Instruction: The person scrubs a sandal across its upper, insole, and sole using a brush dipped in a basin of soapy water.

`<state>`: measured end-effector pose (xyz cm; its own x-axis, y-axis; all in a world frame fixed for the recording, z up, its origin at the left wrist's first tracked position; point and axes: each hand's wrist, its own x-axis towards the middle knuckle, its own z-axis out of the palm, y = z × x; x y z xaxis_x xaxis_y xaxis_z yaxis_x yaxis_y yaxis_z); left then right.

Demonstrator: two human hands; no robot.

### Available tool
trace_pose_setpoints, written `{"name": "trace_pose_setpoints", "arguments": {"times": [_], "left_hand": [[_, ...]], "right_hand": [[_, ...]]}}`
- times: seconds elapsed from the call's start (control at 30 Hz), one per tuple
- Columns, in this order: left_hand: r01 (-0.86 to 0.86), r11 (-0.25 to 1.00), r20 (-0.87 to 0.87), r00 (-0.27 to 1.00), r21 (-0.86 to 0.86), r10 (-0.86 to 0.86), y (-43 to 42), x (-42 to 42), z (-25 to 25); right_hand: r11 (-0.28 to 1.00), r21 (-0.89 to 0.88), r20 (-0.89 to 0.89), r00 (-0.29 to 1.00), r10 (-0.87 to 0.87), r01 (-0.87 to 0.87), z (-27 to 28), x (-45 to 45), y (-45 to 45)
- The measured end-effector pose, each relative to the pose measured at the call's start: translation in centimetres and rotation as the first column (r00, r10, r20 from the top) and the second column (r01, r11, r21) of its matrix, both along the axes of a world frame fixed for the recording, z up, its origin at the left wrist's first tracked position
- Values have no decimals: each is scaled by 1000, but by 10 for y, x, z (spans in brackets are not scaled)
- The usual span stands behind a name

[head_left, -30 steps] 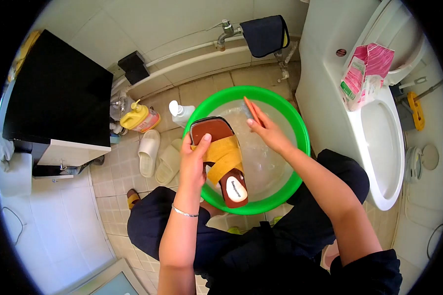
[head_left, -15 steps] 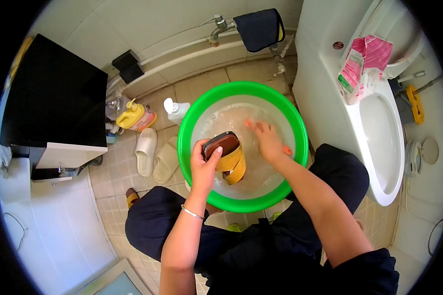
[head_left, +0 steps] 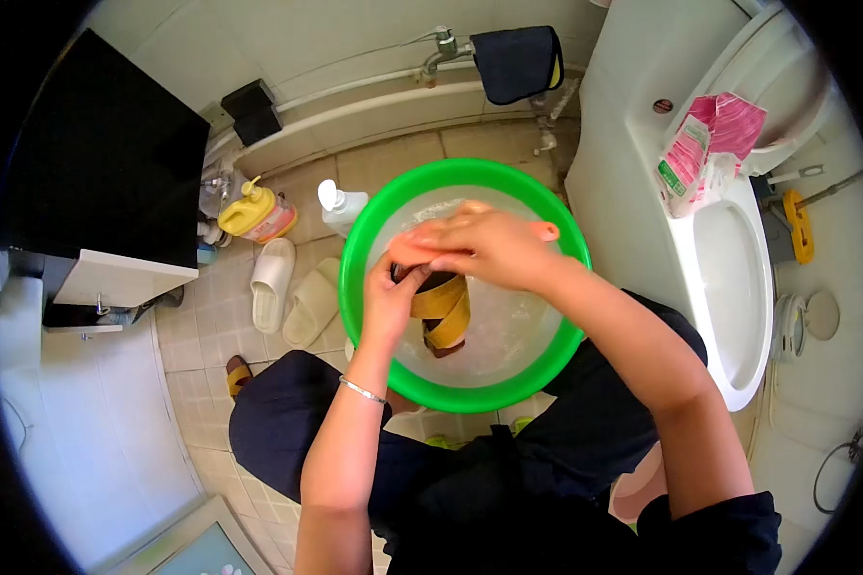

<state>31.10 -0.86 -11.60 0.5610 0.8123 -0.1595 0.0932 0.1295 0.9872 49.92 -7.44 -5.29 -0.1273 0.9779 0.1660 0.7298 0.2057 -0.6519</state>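
My left hand (head_left: 393, 292) is closed around one end of a brown sandal with crossed mustard straps (head_left: 443, 313), held over a green-rimmed basin (head_left: 362, 359) of cloudy water. My right hand (head_left: 484, 247) grips an orange brush (head_left: 547, 231). Its handle end sticks out on the right, and its orange head presses over the sandal's end beside my left fingers. The bristles are hidden, and the two hands nearly touch. The sandal's lower end hangs down inside the basin.
A white pump bottle (head_left: 341, 207) stands against the basin's left. Farther left are a yellow jug (head_left: 259, 213) and cream slippers (head_left: 274, 287). A white toilet (head_left: 734, 287) with a pink package (head_left: 705, 153) is on the right. A dark cloth (head_left: 518, 65) hangs near the tap (head_left: 441, 56).
My right hand has lifted out of the water with the orange brush and moved left onto the sandal. My left hand keeps the sandal over the basin. The view has shifted slightly.
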Motion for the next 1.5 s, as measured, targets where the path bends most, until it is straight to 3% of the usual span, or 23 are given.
{"name": "trace_pose_setpoints", "arguments": {"times": [0.1,0.2,0.3,0.37,0.43,0.47,0.53,0.57,0.63,0.67,0.73,0.77,0.87,0.93,0.97,1.03,1.1,1.17,1.23,1.33,1.37,1.43,1.5], "left_hand": [[-23,997,51,998,-80,28,0,-1,1],[-6,995,104,994,-102,16,-6,3,-6],[-79,992,150,984,-100,94,-4,0,0],[-43,985,77,995,-166,56,-5,-10,-9],[-28,981,104,993,-192,49,-8,-14,-11],[-17,982,124,991,-186,41,-9,-16,-8],[-28,979,163,985,-200,61,-12,-19,-2],[-33,980,158,985,-198,65,-12,-21,-3],[-12,986,143,989,-166,36,-10,-23,-6],[-16,987,135,990,-159,38,-9,-23,-7],[-20,986,132,990,-166,42,-8,-20,-1],[-31,984,127,990,-177,54,-9,-21,0],[-52,980,136,987,-190,79,-7,-19,-8],[-52,981,141,987,-185,79,-6,-15,-7],[-54,983,140,987,-174,79,-6,-15,-7],[-80,978,179,977,-191,115,-8,-18,-8],[-89,967,172,976,-238,133,-5,-20,-10],[-90,965,187,973,-248,139,-6,-20,-6],[-65,978,166,981,-197,99,-10,-15,-1],[-25,990,120,992,-137,42,-10,-14,-4],[4,995,63,998,-99,2,-9,-12,-7],[-16,996,163,986,-92,31,-13,-7,-9],[-45,996,117,992,-71,53,-12,-4,-9]], "right_hand": [[997,-63,-30,998,-56,54,-11,14,-2],[998,56,120,992,34,-41,-4,-8,2],[996,-48,5,997,-79,79,-12,-8,-5],[995,-21,-70,993,-97,96,-30,9,-15],[930,-274,-14,966,-260,246,-49,18,-26],[928,-274,-19,963,-270,254,-73,20,-31],[797,-104,109,804,-585,594,-140,20,-34],[800,-105,104,807,-581,590,-172,13,-37],[646,-397,-237,607,-758,652,-202,-1,-43],[645,-394,-240,604,-760,655,-200,-2,-42],[663,-684,-556,371,-744,304,-130,-18,-33],[661,-687,-553,375,-745,301,-103,-20,-30],[816,-553,-699,439,-565,169,-42,-17,-17],[992,-99,-500,858,-122,83,-22,-16,-13],[992,-99,-499,858,-123,84,-25,-15,-15],[997,-33,-303,950,-70,63,-38,-10,-22],[992,-67,-241,963,-121,108,-45,4,-39],[961,-251,-260,948,-184,118,-47,9,-53],[970,-164,-231,949,-213,177,-39,-4,-38],[995,90,-21,999,-37,38,-14,-18,-8],[995,94,-18,999,-31,32,-5,-21,-2],[980,93,126,979,162,-174,14,-27,5],[962,191,124,977,174,-196,-3,-4,-1]]}}
